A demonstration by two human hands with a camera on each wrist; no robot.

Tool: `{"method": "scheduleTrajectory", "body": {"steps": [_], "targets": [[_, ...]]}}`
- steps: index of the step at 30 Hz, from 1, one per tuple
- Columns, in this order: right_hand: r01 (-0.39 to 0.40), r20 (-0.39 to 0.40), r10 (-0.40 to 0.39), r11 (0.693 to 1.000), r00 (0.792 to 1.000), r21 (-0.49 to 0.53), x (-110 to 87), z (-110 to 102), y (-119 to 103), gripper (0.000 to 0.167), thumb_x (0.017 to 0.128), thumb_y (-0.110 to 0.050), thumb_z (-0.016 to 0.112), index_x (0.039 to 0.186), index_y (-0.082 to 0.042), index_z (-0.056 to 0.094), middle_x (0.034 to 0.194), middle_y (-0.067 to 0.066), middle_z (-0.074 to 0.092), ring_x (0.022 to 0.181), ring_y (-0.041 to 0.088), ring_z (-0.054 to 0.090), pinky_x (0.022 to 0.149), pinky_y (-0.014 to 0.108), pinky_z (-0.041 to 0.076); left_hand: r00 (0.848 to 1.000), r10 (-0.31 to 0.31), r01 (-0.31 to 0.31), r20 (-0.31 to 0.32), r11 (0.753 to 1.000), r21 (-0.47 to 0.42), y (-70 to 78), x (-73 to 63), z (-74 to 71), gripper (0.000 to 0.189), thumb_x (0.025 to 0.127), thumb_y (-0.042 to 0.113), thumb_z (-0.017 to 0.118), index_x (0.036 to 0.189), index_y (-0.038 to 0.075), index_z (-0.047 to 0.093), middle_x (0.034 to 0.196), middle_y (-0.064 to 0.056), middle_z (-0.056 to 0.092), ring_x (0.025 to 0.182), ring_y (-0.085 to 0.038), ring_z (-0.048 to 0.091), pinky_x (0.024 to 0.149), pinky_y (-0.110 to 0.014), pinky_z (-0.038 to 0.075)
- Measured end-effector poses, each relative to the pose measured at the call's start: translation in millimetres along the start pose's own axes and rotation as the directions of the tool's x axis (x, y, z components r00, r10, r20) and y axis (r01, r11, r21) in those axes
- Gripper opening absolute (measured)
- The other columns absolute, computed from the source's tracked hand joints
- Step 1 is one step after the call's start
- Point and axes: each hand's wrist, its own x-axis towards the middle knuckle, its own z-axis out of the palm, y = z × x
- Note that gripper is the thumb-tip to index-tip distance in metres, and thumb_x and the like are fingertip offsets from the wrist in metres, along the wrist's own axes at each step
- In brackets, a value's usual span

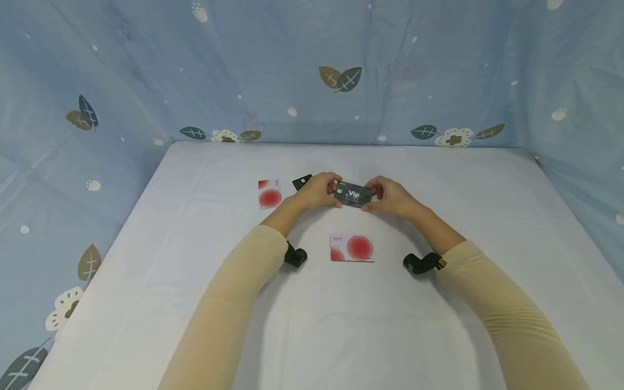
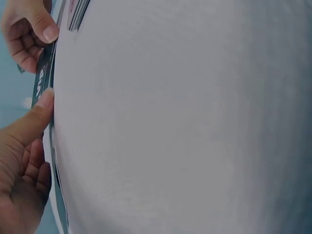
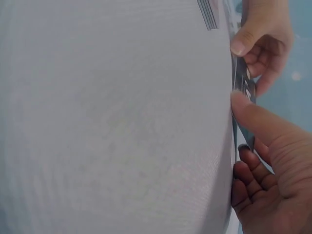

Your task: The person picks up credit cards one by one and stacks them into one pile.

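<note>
A dark grey card lettered "Vip" [image 1: 353,194] is held between both hands over the far middle of the table. My left hand [image 1: 320,189] pinches its left end, thumb along the near edge. At the opposite end, my right hand [image 1: 391,196] grips the card between thumb and fingers. In the left wrist view the card [image 2: 41,80] is seen nearly edge-on. Partly hidden behind the left hand lies a black card [image 1: 301,181]. Nearer to me sits a small stack of white cards with red circles [image 1: 352,248]; its layered edges show in the right wrist view.
Left of the black card lies another white card with red circles [image 1: 270,194], turned upright. White cloth covers the table [image 1: 341,325]. A blue patterned curtain [image 1: 292,70] rises behind the table's far edge and along both sides.
</note>
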Motion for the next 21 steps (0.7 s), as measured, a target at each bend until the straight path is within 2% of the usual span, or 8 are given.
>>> {"method": "scheduleTrajectory", "body": {"steps": [9,14,21], "targets": [[0.030,-0.007,-0.030,1.000,1.000,-0.006,-0.9,1.2,1.6,0.069,0.071,-0.018,0.083,0.127,0.003,0.050,0.109,0.017,0.052,0.090,0.026,0.045,0.077,0.035,0.040,1.000,-0.008,0.007,0.015,0.999,0.050,0.2,-1.0,0.0,0.066,0.077,0.022,0.079,0.133,0.001,0.051,0.104,-0.009,0.058,0.093,-0.018,0.052,0.086,-0.028,0.043],[0.044,-0.005,-0.044,0.999,0.999,-0.024,-3.4,0.6,-0.1,0.070,0.071,-0.018,0.083,0.129,0.005,0.050,0.109,0.017,0.052,0.090,0.026,0.045,0.077,0.036,0.040,1.000,0.014,-0.015,0.016,0.996,0.085,-1.6,-2.0,0.2,0.065,0.077,0.027,0.079,0.130,-0.001,0.053,0.100,-0.008,0.059,0.090,-0.017,0.051,0.084,-0.029,0.043],[0.082,-0.012,-0.082,0.996,0.997,-0.034,-5.3,0.4,-1.2,0.066,0.075,-0.019,0.080,0.129,0.004,0.051,0.102,0.015,0.053,0.089,0.025,0.049,0.078,0.036,0.042,1.000,0.001,-0.002,0.022,0.996,0.087,0.5,-7.6,-3.7,0.067,0.078,0.030,0.077,0.133,0.003,0.051,0.100,-0.007,0.061,0.091,-0.017,0.053,0.085,-0.030,0.044]]}}
